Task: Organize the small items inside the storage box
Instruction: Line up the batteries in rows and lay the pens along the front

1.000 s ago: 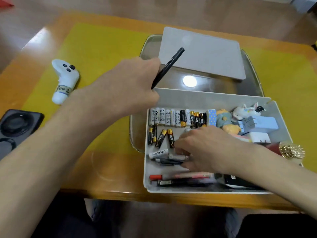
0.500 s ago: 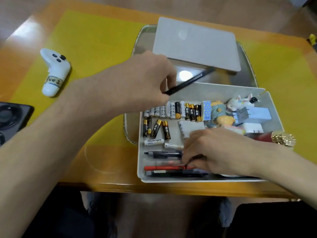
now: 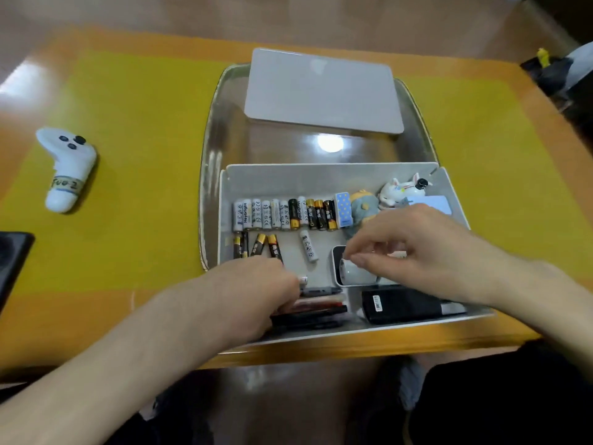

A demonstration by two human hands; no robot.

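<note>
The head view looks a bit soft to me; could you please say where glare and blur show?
Head view: a round lamp glare sits on the metal tray behind the storage box; the right hand is motion-blurred at its fingers; table edges bow from wide-angle distortion; battery labels stay partly legible.

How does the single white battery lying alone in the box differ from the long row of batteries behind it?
1. The single white battery lies apart and tilted; the row of batteries is packed side by side, parallel.
2. The single battery touches no other battery; those in the row touch their neighbours.
3. The single one is white; the row mixes white and black-and-gold cells.
Both lie flat in the storage box.
</note>
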